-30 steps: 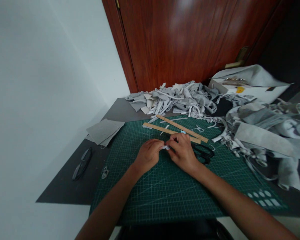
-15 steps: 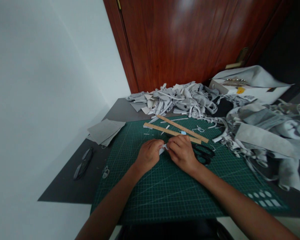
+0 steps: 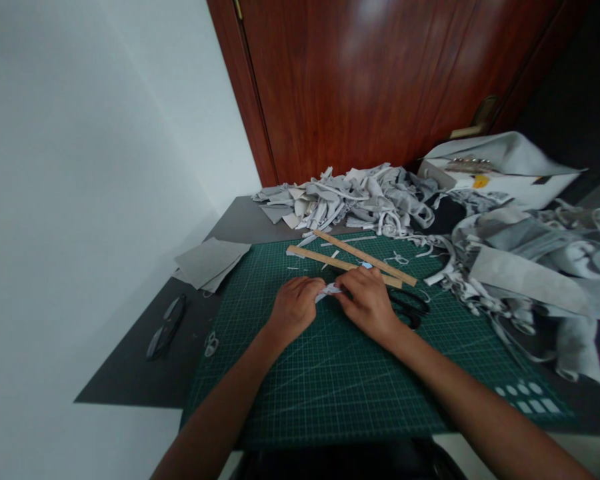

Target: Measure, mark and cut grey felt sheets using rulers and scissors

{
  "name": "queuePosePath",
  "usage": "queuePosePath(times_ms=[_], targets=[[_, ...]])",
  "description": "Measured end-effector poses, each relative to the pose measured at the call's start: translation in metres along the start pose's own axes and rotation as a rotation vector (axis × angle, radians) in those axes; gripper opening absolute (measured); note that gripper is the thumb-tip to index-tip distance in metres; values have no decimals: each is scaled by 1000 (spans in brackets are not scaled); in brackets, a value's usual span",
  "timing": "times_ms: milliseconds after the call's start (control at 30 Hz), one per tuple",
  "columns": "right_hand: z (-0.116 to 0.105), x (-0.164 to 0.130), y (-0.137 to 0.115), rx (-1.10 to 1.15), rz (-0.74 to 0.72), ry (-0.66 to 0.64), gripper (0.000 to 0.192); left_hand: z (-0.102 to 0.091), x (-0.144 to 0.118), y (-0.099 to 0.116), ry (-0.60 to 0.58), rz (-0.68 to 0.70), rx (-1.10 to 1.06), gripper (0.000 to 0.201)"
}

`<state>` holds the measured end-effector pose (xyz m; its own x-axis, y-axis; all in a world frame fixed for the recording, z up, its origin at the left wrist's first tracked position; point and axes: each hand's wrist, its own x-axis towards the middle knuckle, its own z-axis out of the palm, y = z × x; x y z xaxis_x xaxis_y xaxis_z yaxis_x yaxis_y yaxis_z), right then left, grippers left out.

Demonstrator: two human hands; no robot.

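Between my two hands a small whitish fabric strip [image 3: 330, 289] is held over the green cutting mat [image 3: 330, 380]. My left hand [image 3: 296, 307] is closed on its left end, thumb and fingers pinched together. On the other end my right hand [image 3: 367, 300] pinches the strip, and the fingers hide part of it. Black-handled scissors [image 3: 411, 303] lie on the mat just right of my right hand, their blades partly covered by it. Beyond the hands two wooden rulers [image 3: 325, 257] lie at an angle to each other. A pale blue piece [image 3: 367, 265] shows behind my right fingers.
A heap of grey-white fabric scraps [image 3: 350, 197] lies at the back against the wooden door [image 3: 350, 87]. More fabric [image 3: 530, 273] covers the right side, below a white box [image 3: 510, 183]. Grey sheets [image 3: 213, 260] and eyeglasses [image 3: 166, 327] are on the left.
My hands have moved slightly apart, and more of the fabric strip shows between them. My right hand's fingers have shifted on it. The things around have stayed put.
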<state>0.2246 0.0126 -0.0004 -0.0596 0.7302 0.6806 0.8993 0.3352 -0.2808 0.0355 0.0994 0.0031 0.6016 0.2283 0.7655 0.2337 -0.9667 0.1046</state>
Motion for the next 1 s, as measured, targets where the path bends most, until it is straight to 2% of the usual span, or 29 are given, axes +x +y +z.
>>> queuePosePath(times_ms=[100, 233, 333, 467, 667, 733, 800, 933, 1000], targets=[[2, 0, 1, 24, 50, 4, 10, -2, 1, 0, 24, 50, 16, 25], [4, 2, 1, 133, 110, 39, 13, -2, 1, -2, 6, 7, -39, 24], [7, 4, 1, 393, 181, 57, 13, -3, 1, -3, 25, -122, -189, 21], [16, 5, 2, 698, 359, 73, 13, -3, 0, -1, 94, -301, -305, 14], [26, 5, -1, 854, 473, 305, 17, 10, 2, 7, 299, -669, -529, 7], [25, 4, -4, 846, 460, 313, 19, 15, 3, 7, 365, -793, -644, 15], [22, 1, -8, 820, 408, 260, 22, 19, 5, 5, 419, -907, -759, 25], [14, -6, -18, 652, 207, 37, 38, 20, 5, -1, 521, -1076, -923, 38], [13, -8, -22, 544, 109, -31, 40, 20, 4, -3, 561, -1124, -980, 41]])
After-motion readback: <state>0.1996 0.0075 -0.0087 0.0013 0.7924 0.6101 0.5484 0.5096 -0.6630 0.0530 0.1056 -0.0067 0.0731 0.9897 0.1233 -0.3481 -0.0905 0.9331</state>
